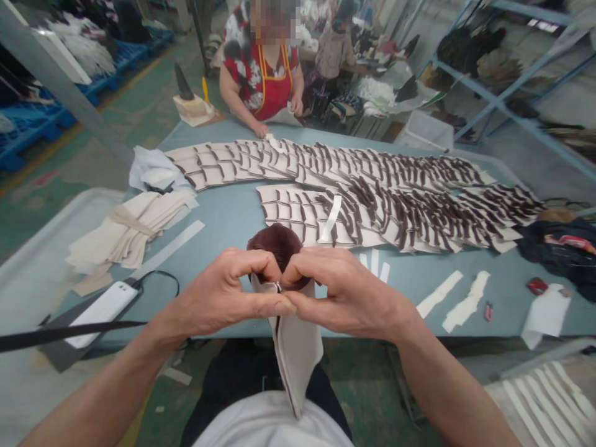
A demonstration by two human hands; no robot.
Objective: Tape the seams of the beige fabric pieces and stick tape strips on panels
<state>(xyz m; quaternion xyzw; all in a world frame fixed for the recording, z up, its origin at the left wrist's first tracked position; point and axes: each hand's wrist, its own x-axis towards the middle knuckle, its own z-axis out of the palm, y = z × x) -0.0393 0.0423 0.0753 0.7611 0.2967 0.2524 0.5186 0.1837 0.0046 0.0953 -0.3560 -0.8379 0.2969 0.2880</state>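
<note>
Close in front of my body, a folded fabric piece [300, 347] hangs down, pale on the outside with a dark brown face [274, 239] showing at its top. My left hand [233, 288] pinches its edge between thumb and finger. Right against it, my right hand [333, 288] grips the same edge, the two thumbs touching. A dark line runs down the piece below my thumbs. Just beyond my hands lie overlapping rows of similar pale pieces with dark brown edges [288, 214], a white strip [331, 218] on top of them.
Across the blue-grey table [223, 230] a co-worker in a red apron [274, 81] touches the far row [223, 162]. At left lie a tied cloth bundle [125, 230] and a white phone-like device [102, 313] with a cable. Pale strips [440, 293] and a dark bag [563, 248] lie at right.
</note>
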